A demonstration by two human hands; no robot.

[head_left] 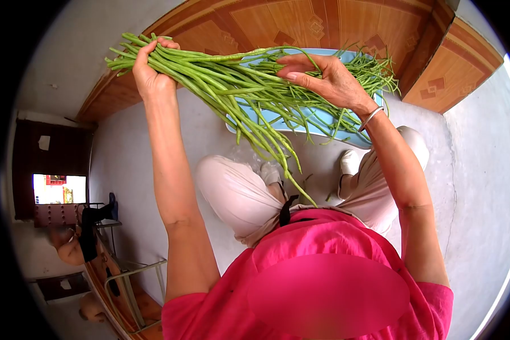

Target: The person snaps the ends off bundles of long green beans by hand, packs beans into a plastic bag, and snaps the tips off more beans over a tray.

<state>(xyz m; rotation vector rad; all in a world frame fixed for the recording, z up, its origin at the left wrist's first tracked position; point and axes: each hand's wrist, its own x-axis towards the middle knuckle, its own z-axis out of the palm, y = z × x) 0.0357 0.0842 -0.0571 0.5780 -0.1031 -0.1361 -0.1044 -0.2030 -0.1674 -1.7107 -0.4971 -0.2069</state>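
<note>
My left hand (154, 69) is closed round a thick bundle of long green beans (209, 73), near the ends on the left. From that grip the beans fan out to the right and hang down, a few tips reaching over my lap. At the right part of the bundle is my right hand (326, 79), its thumb and fingers apart. One bean curves across the back of its fingers. Below both lies a light blue tray (246, 116) with more loose long beans (374, 71) heaped in it, some hanging over the rim.
A wooden panelled front (266, 25) stands behind the tray. The tray is on the grey floor (141, 130) between my feet, with clear plastic (243, 154) beside it. At left, a person (71, 249) is by a metal-framed bed (133, 277); another person (90, 307) is partly visible below.
</note>
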